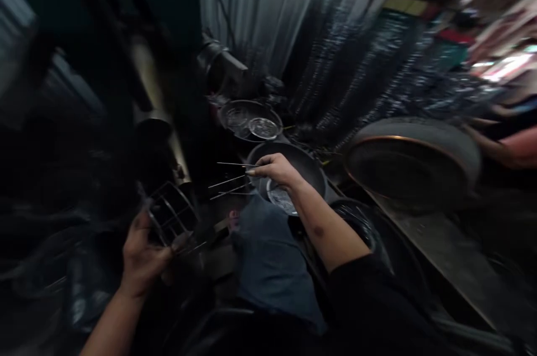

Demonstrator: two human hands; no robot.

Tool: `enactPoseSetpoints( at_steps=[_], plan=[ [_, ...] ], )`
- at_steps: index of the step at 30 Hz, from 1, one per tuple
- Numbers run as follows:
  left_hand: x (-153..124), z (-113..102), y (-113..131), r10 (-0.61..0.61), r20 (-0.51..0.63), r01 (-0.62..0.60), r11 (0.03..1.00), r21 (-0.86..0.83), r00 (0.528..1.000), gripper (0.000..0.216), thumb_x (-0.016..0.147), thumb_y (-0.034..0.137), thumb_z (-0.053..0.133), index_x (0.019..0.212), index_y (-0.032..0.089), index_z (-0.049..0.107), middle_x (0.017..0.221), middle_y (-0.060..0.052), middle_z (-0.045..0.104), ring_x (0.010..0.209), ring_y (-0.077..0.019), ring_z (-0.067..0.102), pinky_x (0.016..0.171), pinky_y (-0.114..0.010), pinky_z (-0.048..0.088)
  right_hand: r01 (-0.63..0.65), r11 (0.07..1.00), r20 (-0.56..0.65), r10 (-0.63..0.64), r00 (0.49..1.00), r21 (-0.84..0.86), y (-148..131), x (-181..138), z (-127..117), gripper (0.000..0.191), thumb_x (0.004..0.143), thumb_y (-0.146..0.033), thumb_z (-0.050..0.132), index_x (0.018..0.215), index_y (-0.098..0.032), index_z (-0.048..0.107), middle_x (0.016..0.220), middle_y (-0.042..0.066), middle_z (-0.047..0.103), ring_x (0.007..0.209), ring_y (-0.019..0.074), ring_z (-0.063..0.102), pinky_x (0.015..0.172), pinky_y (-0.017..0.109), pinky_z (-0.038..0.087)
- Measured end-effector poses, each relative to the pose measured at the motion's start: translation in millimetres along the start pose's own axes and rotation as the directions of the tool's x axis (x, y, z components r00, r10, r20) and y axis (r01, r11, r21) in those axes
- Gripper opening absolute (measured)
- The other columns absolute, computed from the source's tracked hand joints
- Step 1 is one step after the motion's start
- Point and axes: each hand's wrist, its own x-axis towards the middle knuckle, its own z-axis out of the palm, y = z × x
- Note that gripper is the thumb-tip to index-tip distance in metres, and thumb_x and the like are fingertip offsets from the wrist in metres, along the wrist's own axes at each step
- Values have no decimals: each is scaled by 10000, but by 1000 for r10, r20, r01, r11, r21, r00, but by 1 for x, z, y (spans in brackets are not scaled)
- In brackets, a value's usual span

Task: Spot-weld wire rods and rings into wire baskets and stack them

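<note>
Right hand over the dark pan, fingers pinched shut on a few thin wire rods. The rods fan out left past the pan rim. Left hand is well left of the pan and lower, fingers curled around a wire frame. The rod tips stop short of the frame. Bowl just behind the pan, big round tray to its right on the table. Another person's arm at far right. Knee below the pan. The open gap is between pan and frame; blurry.
</note>
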Motion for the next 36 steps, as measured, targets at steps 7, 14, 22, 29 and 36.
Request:
enactPoseSetpoints(
  at_steps=[7,14,22,29,36],
  plan=[
    [11,2,-9,86,-30,-83,990,110,996,913,699,554,716,1451,201,338,1350,-148,483,1212,-315,499,999,-463,459,-107,988,224,81,971,108,-10,29,46,308,435,-342,841,565,-142,646,474,-16,551,480,105,481,486,244,374],
    [21,2,-19,145,-29,-142,987,74,989,952,698,507,743,1476,205,283,1365,-136,471,1219,-288,497,1002,-415,467,-109,988,253,78,964,111,-13,41,54,253,477,-310,815,579,-144,654,488,0,576,484,113,503,482,243,394],
    [34,-2,-22,158,-40,-154,985,81,987,930,681,525,750,1450,207,335,1359,-119,486,1239,-290,478,1026,-425,447,-72,994,264,49,963,77,-23,50,60,276,474,-331,822,589,-146,653,509,-8,574,504,108,496,503,244,381],
    [44,-4,-24,146,-40,-144,988,61,988,945,655,468,789,1443,209,338,1368,-120,479,1235,-280,481,1034,-424,440,-31,997,254,14,967,64,-32,58,60,294,472,-364,813,584,-149,647,496,-21,550,487,99,457,490,250,339],
    [56,-1,-25,93,-46,-95,995,-30,995,951,638,448,805,1438,209,351,1355,-119,481,1232,-275,490,1046,-418,430,-15,995,248,-9,969,94,-36,67,60,301,465,-351,822,568,-141,633,474,-26,534,465,88,441,484,248,341]
  ],
)
